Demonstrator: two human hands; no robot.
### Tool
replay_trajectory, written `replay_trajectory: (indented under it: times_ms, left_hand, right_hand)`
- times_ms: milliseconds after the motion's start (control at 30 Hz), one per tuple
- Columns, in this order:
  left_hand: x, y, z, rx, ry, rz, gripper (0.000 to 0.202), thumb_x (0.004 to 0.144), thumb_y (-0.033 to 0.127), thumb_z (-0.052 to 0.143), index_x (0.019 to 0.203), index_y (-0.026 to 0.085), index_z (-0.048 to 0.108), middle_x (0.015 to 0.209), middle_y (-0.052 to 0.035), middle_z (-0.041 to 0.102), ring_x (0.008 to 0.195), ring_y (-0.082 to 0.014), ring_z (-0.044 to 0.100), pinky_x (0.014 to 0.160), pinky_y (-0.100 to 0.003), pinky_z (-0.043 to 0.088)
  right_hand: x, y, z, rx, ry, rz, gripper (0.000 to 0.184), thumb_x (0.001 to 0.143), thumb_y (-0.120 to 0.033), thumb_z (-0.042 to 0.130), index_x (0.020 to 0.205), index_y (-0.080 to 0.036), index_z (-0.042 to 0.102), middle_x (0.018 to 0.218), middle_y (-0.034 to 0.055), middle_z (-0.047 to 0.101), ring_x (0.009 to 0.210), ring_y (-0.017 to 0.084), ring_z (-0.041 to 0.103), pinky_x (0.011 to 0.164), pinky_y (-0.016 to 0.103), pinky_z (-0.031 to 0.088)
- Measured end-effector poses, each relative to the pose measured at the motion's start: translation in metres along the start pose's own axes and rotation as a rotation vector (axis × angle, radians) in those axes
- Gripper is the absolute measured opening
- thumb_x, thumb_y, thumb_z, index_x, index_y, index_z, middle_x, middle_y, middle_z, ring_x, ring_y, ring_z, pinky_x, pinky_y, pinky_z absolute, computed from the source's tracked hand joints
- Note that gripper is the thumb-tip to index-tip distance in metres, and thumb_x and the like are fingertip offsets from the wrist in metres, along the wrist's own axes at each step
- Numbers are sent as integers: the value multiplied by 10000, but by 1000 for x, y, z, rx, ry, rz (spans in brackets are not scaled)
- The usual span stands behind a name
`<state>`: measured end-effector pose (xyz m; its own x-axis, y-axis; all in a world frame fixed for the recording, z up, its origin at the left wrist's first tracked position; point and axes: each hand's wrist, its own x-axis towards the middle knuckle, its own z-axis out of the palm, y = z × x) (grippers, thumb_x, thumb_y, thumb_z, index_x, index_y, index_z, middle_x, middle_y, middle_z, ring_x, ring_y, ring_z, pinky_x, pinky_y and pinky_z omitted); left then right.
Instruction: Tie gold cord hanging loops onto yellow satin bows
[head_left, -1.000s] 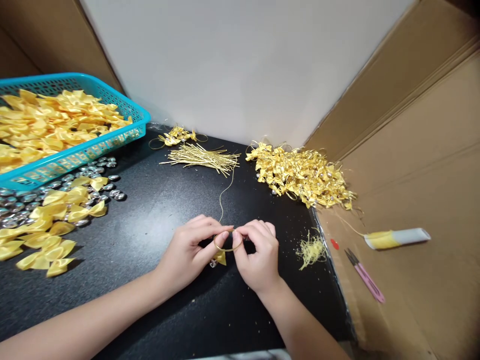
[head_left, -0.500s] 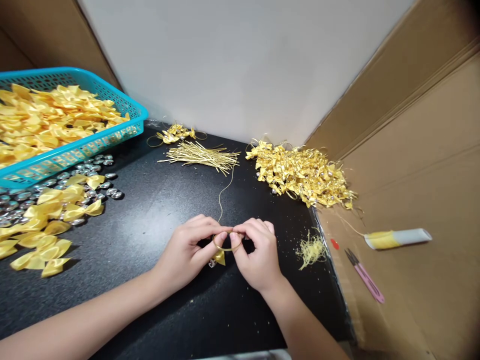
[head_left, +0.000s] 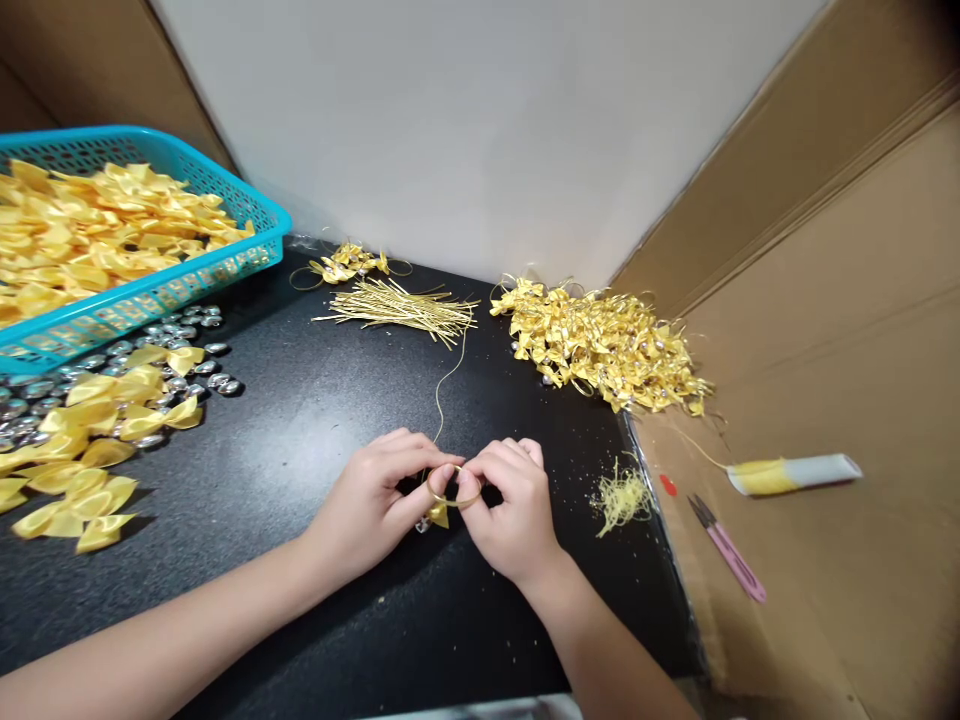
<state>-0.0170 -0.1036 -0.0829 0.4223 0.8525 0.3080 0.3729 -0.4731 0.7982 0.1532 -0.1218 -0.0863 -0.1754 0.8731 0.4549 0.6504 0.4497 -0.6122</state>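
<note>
Slim gold-coloured cord loop is pinched by the fingers of left hand and right hand, longer axis running across between them — shiny yellow ribbon bow just below the fingers, nearer the left.

The black table carries silver beads and yellow bows at left. Cords lie toward the back, beside a heap of looped bows. Thread scraps lie near the right edge.

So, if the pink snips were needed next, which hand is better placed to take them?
Probably the right hand: the snips lie on its side, while the left hand is farther away. Both hands pinch the loop, though.
</note>
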Motion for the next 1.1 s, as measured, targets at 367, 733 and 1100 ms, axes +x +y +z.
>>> replay_trajectory:
  times_ms: [367,733,1100]
  left_hand:
    - [2,7,-2,22,54,-39,158,886,228,605,756,175,677,697,3,667,677,-137,590,667,-262,435]
    - [4,5,-3,7,96,-25,149,894,206,598,769,182,675,702,15,664,682,-126,590,665,-242,440]
    - [4,4,-2,-4,106,-14,128,889,210,613,799,196,703,724,13,695,691,-132,608,669,-245,452]
  right_hand:
    - [1,0,0,57,37,-3,235,860,-192,542,627,-171,528,624,-34,552,626,102,478,718,314,287]
    - [4,2,-10,48,-11,5,195,856,-154,538,661,-172,532,645,-36,555,644,105,473,736,320,284]
    - [3,1,-11,116,-6,10,196,871,-150,527,679,-176,554,668,-35,579,652,102,500,734,314,293]
